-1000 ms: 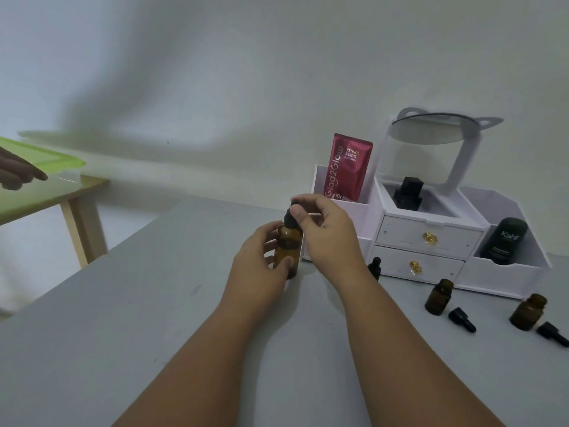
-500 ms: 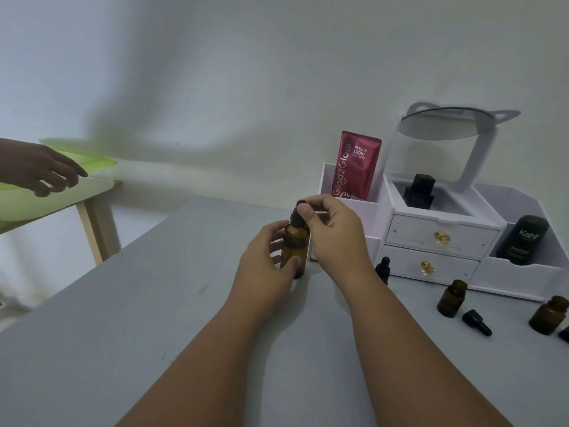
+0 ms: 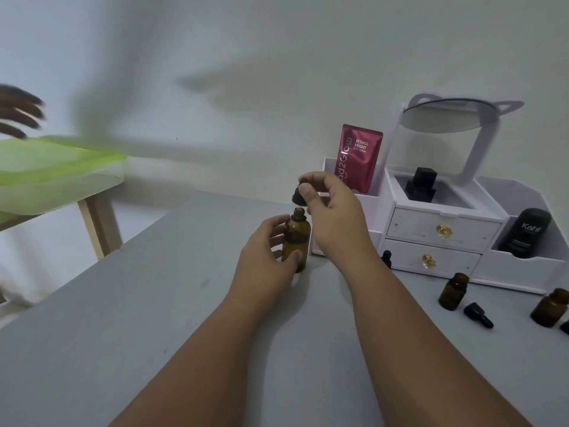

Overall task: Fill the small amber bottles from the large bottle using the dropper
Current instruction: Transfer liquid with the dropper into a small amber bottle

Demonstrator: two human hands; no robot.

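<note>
White organizer point(image 3: 443, 229) at 2 o'clock of the large bottle point(image 3: 297, 241); small amber bottles point(image 3: 453, 291) and a loose dropper cap point(image 3: 478, 314) at 4 o'clock. Left hand point(image 3: 264, 260) wraps the large bottle, upright mid-table point(image 3: 123, 334). Right hand point(image 3: 332, 208) pinches the dropper point(image 3: 299, 195), lifted just above the neck. Legible: "RETINOL BRIGHT" on the red sachet point(image 3: 358, 158), "Kahf" on the black tube point(image 3: 528, 232).

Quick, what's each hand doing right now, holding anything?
Left hand: closed around the large amber glass bottle, which stands on the grey table.
Right hand: pinching the black dropper cap, lifted just above the bottle's neck.
</note>
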